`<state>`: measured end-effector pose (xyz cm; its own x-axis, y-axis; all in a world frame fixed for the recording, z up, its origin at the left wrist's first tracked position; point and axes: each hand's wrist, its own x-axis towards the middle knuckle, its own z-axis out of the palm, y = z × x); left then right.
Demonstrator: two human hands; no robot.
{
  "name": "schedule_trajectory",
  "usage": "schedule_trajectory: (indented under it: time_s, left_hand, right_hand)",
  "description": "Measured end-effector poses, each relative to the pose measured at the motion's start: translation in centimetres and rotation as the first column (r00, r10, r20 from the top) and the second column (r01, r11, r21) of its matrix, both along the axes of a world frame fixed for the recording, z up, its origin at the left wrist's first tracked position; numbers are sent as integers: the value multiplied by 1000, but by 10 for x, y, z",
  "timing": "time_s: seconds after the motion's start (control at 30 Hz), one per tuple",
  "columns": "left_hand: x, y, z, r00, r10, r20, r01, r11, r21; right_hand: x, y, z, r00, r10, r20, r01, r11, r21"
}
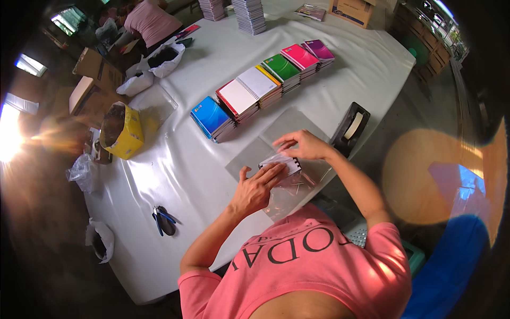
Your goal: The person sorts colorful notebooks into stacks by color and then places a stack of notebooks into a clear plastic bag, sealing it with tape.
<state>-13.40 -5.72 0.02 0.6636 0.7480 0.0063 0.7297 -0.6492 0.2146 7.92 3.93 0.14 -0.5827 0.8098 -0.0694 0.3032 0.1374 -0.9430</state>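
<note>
A small white pad [291, 165] with black binding along its edge lies in front of me, partly hidden by my hands. My left hand [257, 186] rests flat over it, fingers stretched out and thumb apart. Just above the pad's far side is my right hand [308, 144], fingers loosely curved and spread, the tips slightly blurred. Clear plastic film [289, 186] shows beneath and beside the pad. Under all this lies a grey translucent sheet [247, 165] on the white-covered table [196, 181].
Beyond the sheet runs a row of spiral notebook stacks [212, 115], one notebook open. A black tape dispenser [350, 127] stands right. Left are pliers [164, 220] and a yellow container [130, 135]. Farther off are tall stacks [248, 16], cardboard boxes [351, 10] and another person [151, 24].
</note>
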Motion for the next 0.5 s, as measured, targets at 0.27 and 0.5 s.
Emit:
schedule_trajectory:
  time_s: [0.27, 0.5]
  left_hand:
    - [-4, 9, -9, 998, -39, 48, 40, 999, -18]
    - [-8, 19, 7, 998, -43, -56, 43, 999, 2]
  right_hand:
    - [11, 4, 10, 629, -624, -464, 636, 756, -155]
    - [104, -90, -66, 195, -966, 172, 972, 214, 101]
